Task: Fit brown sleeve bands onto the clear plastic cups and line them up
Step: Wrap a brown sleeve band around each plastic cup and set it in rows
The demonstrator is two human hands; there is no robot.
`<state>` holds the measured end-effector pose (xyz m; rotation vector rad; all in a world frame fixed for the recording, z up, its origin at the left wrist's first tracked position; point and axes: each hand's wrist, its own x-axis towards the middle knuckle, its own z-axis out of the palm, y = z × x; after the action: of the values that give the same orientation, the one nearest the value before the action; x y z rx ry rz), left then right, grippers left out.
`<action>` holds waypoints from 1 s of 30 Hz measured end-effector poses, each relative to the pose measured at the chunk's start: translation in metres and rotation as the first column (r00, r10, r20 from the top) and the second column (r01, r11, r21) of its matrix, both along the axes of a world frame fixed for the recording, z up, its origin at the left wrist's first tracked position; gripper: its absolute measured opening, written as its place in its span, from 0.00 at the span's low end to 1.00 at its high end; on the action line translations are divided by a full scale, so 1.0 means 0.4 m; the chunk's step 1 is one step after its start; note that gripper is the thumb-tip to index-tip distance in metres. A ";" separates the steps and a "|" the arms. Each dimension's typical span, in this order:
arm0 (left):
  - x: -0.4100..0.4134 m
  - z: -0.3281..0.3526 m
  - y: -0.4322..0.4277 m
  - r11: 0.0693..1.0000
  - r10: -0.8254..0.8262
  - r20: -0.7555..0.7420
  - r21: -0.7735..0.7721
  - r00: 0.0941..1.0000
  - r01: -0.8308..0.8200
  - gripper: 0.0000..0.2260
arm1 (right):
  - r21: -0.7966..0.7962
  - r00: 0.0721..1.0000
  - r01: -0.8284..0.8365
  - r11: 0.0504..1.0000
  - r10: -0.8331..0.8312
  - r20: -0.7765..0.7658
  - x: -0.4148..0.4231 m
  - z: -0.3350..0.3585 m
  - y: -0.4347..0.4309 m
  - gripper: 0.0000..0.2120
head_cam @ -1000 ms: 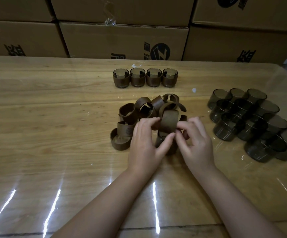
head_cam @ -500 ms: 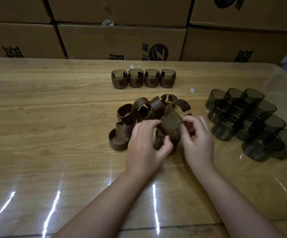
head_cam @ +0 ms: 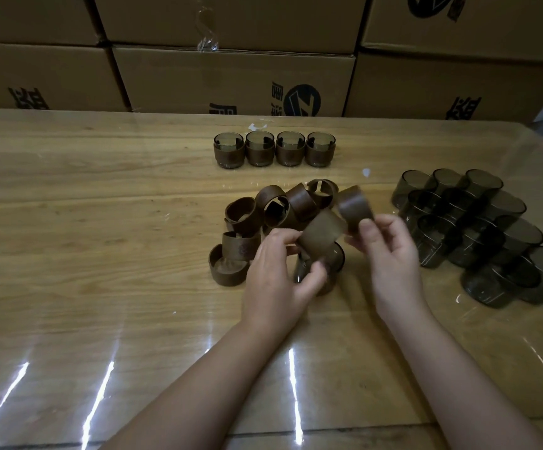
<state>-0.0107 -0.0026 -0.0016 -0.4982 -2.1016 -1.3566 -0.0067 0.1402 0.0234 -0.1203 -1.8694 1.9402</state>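
Observation:
My left hand (head_cam: 278, 274) and my right hand (head_cam: 388, 254) together hold one brown sleeve band (head_cam: 331, 227), spread open into a strip above a clear cup (head_cam: 327, 266) that stands on the table. The left fingers pinch the band's lower left end, and the right thumb and fingers pinch its upper right end. A loose pile of brown bands (head_cam: 263, 216) lies just behind and left of my hands. A row of several sleeved cups (head_cam: 275, 150) stands further back. Several bare smoky cups (head_cam: 478, 235) cluster at the right.
The wooden table (head_cam: 85, 222) has a glossy cover with light streaks near its front edge. Stacked cardboard boxes (head_cam: 231, 79) form a wall along the far edge of the table. Bare wood lies to the left of the band pile.
The band, curled between my hands over the cup a second ago, is now pulled open wider. My right hand has lifted and moved right with its end.

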 end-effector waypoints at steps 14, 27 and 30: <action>-0.013 -0.007 -0.005 0.975 0.202 0.190 -0.131 0.961 -0.179 0.21 | 0.220 0.993 -0.046 0.974 0.022 0.113 -0.001 -0.017 0.021 0.04; -0.009 0.005 -0.016 0.990 -0.143 0.023 -0.013 0.990 0.143 0.18 | 0.742 0.955 -0.091 0.664 0.271 -0.125 0.025 -0.013 0.017 0.14; -0.010 0.001 -0.015 0.987 -0.157 0.085 -0.008 0.984 0.159 0.17 | 0.669 0.954 -0.122 0.733 0.273 -0.125 0.024 -0.019 0.004 0.16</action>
<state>-0.0147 -0.0086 -0.0011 -0.6362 -2.1799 -1.4748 0.0029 0.1417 0.0160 0.5123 -2.3581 1.2208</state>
